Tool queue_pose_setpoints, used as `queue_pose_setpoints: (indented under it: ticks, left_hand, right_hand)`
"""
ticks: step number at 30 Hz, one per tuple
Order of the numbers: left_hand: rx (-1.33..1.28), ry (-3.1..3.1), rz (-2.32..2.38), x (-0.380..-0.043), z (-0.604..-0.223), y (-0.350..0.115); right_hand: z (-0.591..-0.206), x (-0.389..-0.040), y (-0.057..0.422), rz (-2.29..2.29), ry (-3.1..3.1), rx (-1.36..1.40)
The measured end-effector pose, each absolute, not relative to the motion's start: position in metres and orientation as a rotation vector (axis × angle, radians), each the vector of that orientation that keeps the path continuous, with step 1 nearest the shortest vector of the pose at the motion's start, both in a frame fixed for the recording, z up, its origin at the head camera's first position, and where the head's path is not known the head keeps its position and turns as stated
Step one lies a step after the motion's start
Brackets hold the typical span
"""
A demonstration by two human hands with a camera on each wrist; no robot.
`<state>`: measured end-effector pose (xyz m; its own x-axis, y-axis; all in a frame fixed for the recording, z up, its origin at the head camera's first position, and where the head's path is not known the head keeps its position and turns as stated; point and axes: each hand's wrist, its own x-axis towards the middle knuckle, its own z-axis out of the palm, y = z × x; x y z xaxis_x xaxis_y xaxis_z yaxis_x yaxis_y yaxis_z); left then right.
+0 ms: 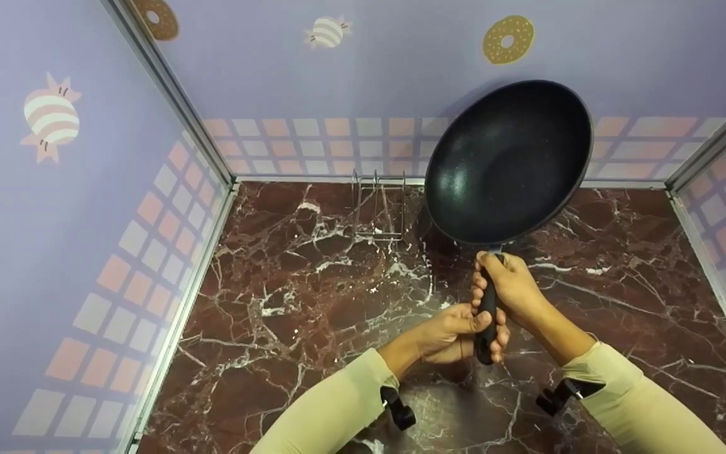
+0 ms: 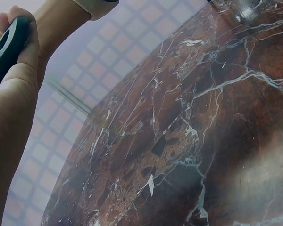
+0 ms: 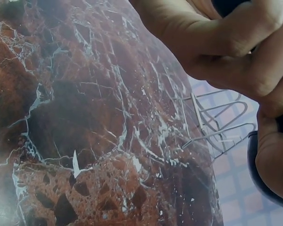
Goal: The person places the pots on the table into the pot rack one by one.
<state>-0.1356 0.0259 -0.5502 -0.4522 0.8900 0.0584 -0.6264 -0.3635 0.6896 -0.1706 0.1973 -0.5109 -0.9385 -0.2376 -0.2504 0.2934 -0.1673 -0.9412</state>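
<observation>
A black frying pan is held up off the table, tilted so that its dark inside faces the head camera. My right hand grips the upper part of its handle, near the pan body, with the thumb along the top. Lower down, my left hand holds the end of the same handle between thumb and fingers. In the left wrist view the handle's end, with its hanging hole, shows in the left hand. The right wrist view has the curled fingers of the right hand and only a sliver of the pan's dark rim.
A thin metal wire rack stands on the red-brown marbled table near the back wall, left of the pan. Lilac walls with tile patterns enclose the table at the back and both sides.
</observation>
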Motion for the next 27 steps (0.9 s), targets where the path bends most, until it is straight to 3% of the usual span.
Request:
queue_pose_setpoints:
  ticks: [27]
  left_hand:
    - [0.432,0.784,1.967,-0.141,-0.549,0.016]
  right_hand:
    - [-0.51,-0.18,0.181,-2.087,2.03,0.043]
